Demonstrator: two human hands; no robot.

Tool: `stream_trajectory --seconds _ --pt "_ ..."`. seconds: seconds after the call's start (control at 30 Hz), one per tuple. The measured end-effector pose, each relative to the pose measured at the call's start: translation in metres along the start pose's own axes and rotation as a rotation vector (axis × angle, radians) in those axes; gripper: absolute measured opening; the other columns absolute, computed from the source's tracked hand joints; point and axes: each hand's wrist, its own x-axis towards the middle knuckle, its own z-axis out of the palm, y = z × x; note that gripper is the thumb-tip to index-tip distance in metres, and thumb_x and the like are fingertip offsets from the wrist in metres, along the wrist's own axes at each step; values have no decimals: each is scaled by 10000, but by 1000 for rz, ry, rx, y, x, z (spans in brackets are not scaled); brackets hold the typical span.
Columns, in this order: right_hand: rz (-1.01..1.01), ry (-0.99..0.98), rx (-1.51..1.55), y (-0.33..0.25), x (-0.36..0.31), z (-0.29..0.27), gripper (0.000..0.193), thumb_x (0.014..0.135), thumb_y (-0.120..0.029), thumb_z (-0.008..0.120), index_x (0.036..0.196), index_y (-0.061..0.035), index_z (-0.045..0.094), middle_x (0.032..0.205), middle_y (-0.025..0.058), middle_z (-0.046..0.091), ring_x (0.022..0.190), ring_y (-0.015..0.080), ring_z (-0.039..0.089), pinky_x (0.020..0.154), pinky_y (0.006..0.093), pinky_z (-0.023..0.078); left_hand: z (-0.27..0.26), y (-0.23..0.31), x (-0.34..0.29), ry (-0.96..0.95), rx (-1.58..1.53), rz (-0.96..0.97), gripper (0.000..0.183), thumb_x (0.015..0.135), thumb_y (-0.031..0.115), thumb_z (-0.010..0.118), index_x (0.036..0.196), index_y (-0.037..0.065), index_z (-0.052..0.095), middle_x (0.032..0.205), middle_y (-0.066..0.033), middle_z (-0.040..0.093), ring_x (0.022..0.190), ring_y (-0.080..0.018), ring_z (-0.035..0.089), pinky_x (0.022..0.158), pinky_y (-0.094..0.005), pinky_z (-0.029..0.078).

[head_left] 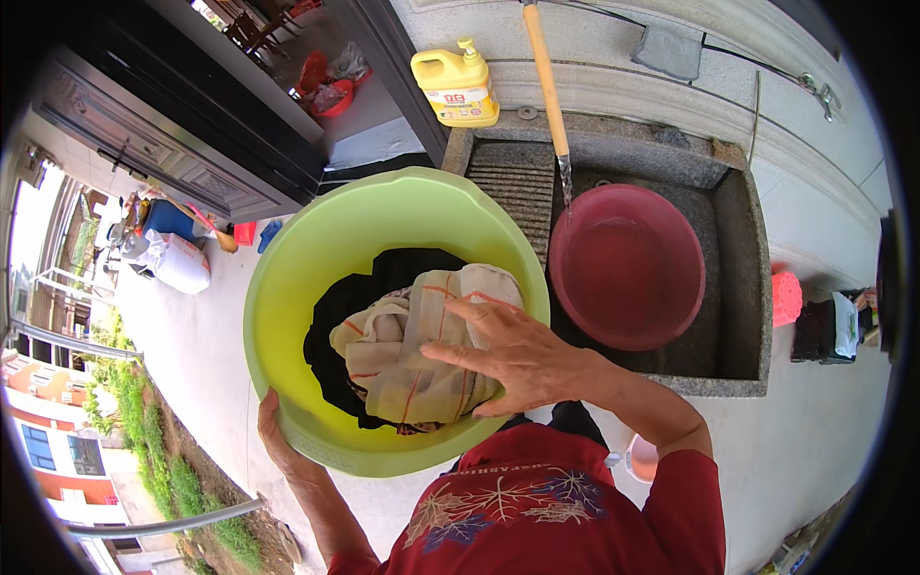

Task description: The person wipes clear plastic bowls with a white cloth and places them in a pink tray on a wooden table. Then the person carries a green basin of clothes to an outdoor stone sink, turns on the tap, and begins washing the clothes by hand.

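Note:
A large yellow-green plastic basin is in front of me, its rim gripped at the near left by my left hand; part of that hand is hidden behind the wall. Inside lie a black cloth and, on top of it, a cream cloth with thin orange-red stripes. My right hand reaches over the basin's right side, fingers spread above or lightly on the striped cloth. Whether the fingertips press on it I cannot tell.
Right of the basin, a stone sink with a ribbed washboard holds a red basin. Water runs into it from a tan hose. A yellow pump jug stands behind. An open doorway is at far left, a white sack further left.

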Motion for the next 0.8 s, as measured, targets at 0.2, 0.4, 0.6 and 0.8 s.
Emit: stream_trajectory --seconds 0.2,0.4,0.6,0.8 --pt "-34 -284 -76 -5 42 54 410 713 -122 619 1120 -122 575 953 118 527 908 279 553 696 383 464 -16 2 14 -31 -53 6 300 898 230 464 1035 -10 582 932 -93 622 828 -164 609 719 -258 495" --pt "-109 498 418 7 -5 -70 375 748 -28 599 1102 82 544 928 157 572 814 283 582 735 345 445 -19 -9 24 -44 -142 -84 306 888 224 483 1037 -22 587 941 -106 625 818 -165 610 707 -260 498" --pt "78 1122 514 33 -147 -136 460 776 -182 666 1155 47 544 1101 117 609 973 176 585 865 306 445 -34 -28 23 -133 228 259 404 909 256 429 1168 -36 534 1065 -147 572 911 -201 589 764 -276 501" --pt "253 1297 591 98 -221 -137 380 817 -100 553 1179 14 532 1109 101 601 1011 184 567 885 323 447 -30 -28 18 -101 204 293 427 882 313 470 1146 -14 545 1052 -139 578 914 -216 587 767 -285 498"
